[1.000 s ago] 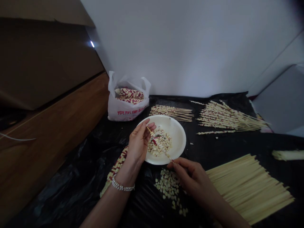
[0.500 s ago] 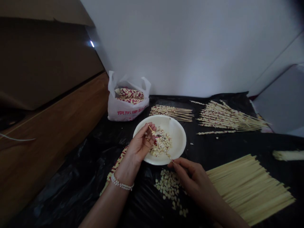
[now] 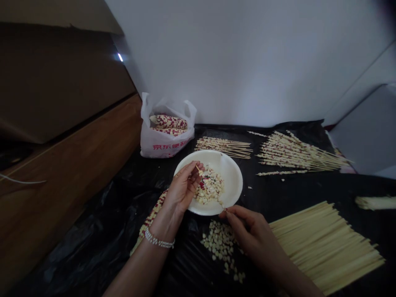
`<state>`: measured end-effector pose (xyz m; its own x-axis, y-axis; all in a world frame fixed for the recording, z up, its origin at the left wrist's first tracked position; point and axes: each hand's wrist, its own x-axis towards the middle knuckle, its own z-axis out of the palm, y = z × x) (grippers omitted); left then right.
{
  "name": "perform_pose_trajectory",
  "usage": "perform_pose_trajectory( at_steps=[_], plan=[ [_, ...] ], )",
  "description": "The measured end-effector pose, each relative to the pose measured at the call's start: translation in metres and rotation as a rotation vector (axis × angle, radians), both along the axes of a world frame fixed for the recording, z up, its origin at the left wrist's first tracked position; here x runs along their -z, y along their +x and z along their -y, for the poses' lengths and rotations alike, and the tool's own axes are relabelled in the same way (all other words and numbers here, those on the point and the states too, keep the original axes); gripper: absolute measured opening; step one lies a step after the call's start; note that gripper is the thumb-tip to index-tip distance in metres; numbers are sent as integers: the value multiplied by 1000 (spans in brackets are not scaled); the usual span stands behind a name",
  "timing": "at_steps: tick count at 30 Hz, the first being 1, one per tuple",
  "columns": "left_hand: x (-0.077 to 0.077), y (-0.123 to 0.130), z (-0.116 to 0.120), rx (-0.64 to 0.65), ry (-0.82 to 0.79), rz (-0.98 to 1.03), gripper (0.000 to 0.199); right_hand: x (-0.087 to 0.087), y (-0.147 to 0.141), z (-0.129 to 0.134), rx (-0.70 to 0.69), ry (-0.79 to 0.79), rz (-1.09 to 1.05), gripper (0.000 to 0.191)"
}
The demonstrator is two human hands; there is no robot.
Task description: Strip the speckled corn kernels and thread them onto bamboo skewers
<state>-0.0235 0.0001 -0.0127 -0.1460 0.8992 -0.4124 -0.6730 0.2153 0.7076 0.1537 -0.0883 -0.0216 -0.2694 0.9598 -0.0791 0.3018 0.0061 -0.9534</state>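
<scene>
My left hand (image 3: pixel 186 181) is over the left side of a white bowl (image 3: pixel 234 185), fingers curled around a thin bamboo skewer (image 3: pixel 198 167). Pale and dark red corn kernels (image 3: pixel 212 185) lie in the bowl. The skewer seems to slant across them toward my right hand (image 3: pixel 247 227), though its middle blends with the kernels. At the bowl's near rim, my right thumb and forefinger pinch a small reddish kernel by the threaded end. Below the bowl, more loose kernels (image 3: pixel 219 243) are scattered. Under my left forearm lies a red-and-cream corn cob (image 3: pixel 151 218), partly hidden.
Behind the bowl stands a white plastic bag (image 3: pixel 154 142) of cobs. Kernel-threaded skewers lie in a small bundle (image 3: pixel 222 146) and a larger pile (image 3: pixel 287 152). Bare skewers (image 3: pixel 328 247) are spread at right, near a pale stick-like piece (image 3: pixel 375 202). Black plastic sheeting (image 3: pixel 102 222) lies underneath.
My hands stay almost in place. The skewer's end at my left fingers has shifted very slightly to the right; my right fingertips still pinch at the rim.
</scene>
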Motion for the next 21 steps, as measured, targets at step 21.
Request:
perform_pose_trajectory(
  at_steps=[21],
  plan=[
    [1, 3, 1, 29, -48, 53, 29, 1, 1, -2, 38, 48, -16, 34]
  ],
)
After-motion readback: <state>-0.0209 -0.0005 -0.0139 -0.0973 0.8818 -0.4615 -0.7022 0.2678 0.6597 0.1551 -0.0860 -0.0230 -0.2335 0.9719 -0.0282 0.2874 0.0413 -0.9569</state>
